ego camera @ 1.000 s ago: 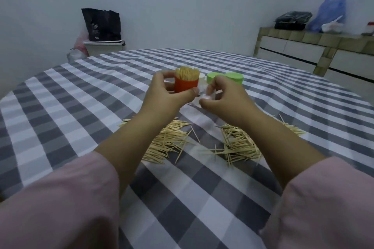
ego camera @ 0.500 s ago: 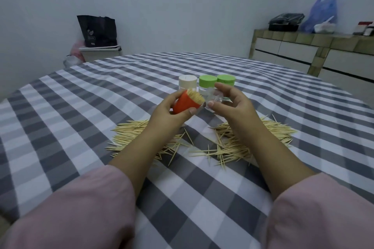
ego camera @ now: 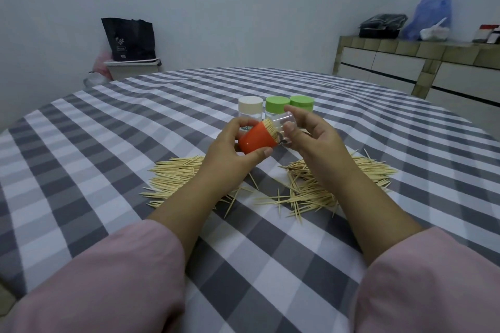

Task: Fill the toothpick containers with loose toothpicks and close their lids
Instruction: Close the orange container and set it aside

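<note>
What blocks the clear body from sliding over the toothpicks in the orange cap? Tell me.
Nothing visible does. The left hand holds the orange cap tilted, its bundle of toothpicks pointing at the open mouth of the clear body that the right hand grips. The mouth already meets the tips.

Home, likely a dining or kitchen room. Round counter (ego camera: pixel 135 143) under a grey-and-white checked cloth (ego camera: pixel 270 265). Plain pale walls (ego camera: pixel 216 8). Tiled sideboard (ego camera: pixel 422 62) with drawer fronts along the right wall, carrying a blue plastic bag (ego camera: pixel 433 13) and a black bag (ego camera: pixel 381 25). Far left corner: black shopping bag (ego camera: pixel 130 38) on a white bin (ego camera: pixel 132 69), pink bag (ego camera: pixel 102 62) beside it.
</note>
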